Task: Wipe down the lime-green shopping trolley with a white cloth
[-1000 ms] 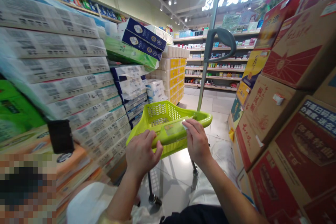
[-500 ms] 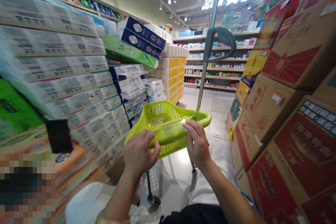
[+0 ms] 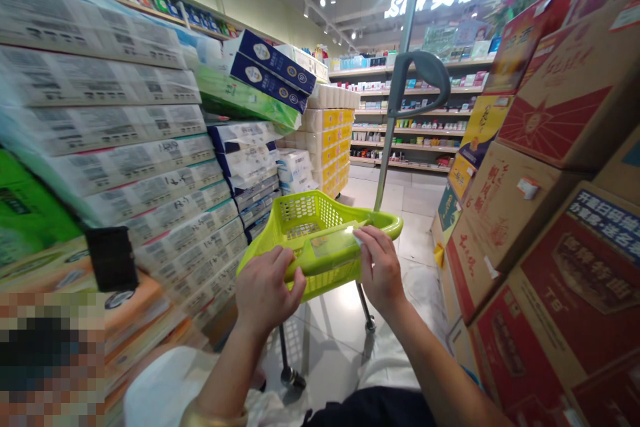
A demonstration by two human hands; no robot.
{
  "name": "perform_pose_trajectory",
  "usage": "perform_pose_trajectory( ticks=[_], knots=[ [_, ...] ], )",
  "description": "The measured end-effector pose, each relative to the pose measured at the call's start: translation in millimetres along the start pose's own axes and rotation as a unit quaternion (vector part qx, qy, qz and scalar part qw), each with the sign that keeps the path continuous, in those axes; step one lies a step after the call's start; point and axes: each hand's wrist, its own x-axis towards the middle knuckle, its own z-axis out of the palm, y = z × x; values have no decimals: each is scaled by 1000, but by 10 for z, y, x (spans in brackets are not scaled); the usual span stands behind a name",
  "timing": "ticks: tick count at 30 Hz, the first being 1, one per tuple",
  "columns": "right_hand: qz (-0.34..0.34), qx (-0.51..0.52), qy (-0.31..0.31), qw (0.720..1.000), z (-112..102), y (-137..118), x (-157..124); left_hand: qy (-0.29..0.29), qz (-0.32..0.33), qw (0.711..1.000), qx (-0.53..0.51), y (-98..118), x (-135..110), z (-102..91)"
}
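Observation:
A lime-green shopping cart [image 3: 300, 213] with a perforated basket stands right in front of me. My left hand [image 3: 267, 283] is wrapped round the left end of its handle [image 3: 327, 252], thumb on the near side. On the handle's right part rests my right hand [image 3: 381, 268], fingers bent and pressed together over a small white wipe or tissue [image 3: 358, 237]. Most of that white piece is hidden under the fingers. A clear label lies on the handle between the hands. From the cart's right side rises a metal pole with a grey loop grip [image 3: 420, 83].
Packs of paper goods [image 3: 165, 167] are stacked high on the left. Red and brown cartons [image 3: 540, 213] line the right side closely. Tiled floor [image 3: 413, 197] runs ahead to shelves of small goods [image 3: 410, 123]. A black box-like object [image 3: 113, 259] is at near left.
My right hand has slid a little to the right along the handle with the white piece under its fingers. My left hand and the cart stay in place.

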Motion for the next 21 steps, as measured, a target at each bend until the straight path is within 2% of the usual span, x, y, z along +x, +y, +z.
perform_pose_trajectory(
  ticks=[3, 7, 10, 16, 19, 21],
  knots=[
    [22, -8, 14, 1000, 21, -53, -1, -1, -2, 1000, -1, 21, 10, 9],
    [-38, 13, -48, 998, 110, -249, -37, -3, 3, 1000, -2, 23, 12, 19],
    [-55, 8, -69, 996, 99, -237, -32, -5, 1, 1000, -2, -3, 7, 14],
    [36, -48, -44, 997, -3, -4, 141, -24, -18, 1000, -3, -10, 17, -3],
    [69, -85, -83, 990, 60, -39, 291, -26, -14, 1000, -5, 19, 31, -3],
    [61, -99, -124, 986, 126, -100, 380, -27, -11, 1000, -5, 29, 35, -2]
  ],
)
